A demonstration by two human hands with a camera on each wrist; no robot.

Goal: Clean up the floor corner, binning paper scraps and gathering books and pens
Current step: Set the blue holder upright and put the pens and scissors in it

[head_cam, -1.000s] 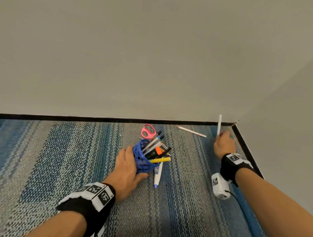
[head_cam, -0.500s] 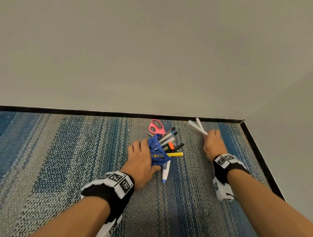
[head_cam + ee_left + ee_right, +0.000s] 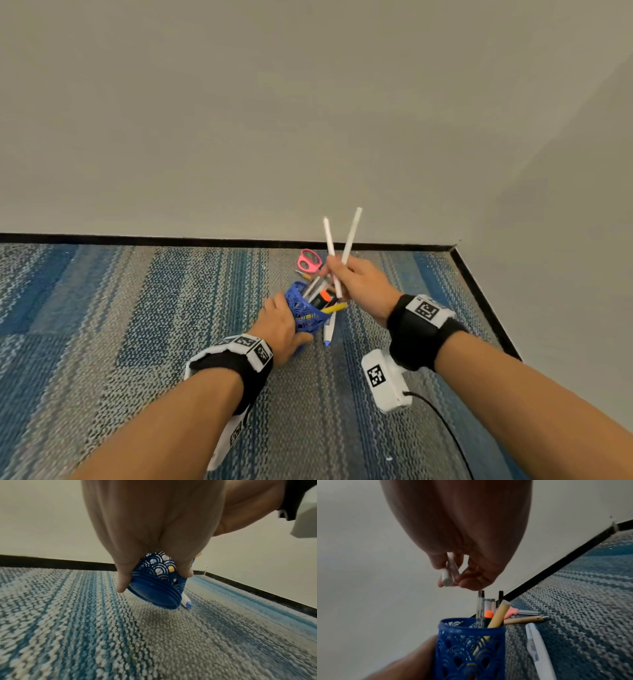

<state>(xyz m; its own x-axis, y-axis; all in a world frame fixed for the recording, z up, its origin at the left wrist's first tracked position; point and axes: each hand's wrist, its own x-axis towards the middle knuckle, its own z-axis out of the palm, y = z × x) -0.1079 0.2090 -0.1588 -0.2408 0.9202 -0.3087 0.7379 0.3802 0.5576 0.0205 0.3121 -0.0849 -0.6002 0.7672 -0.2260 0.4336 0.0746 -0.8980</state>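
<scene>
Right fingers (image 3: 337, 274) pinching two white pens (image 3: 339, 253) above blue pen holder (image 3: 305, 313), left fingers (image 3: 187, 572) wrapped round holder

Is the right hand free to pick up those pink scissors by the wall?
Probably not yet. The right hand already grips two white pens above the blue pen holder. The pink scissors lie uncovered on the carpet just beyond, so the way looks open once the pens are dropped.

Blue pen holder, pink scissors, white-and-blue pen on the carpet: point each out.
blue pen holder (image 3: 469, 646), right wrist view, patterned side wall.
pink scissors (image 3: 309, 260), head view, handle loops.
white-and-blue pen (image 3: 537, 650), right wrist view, mid barrel.
</scene>
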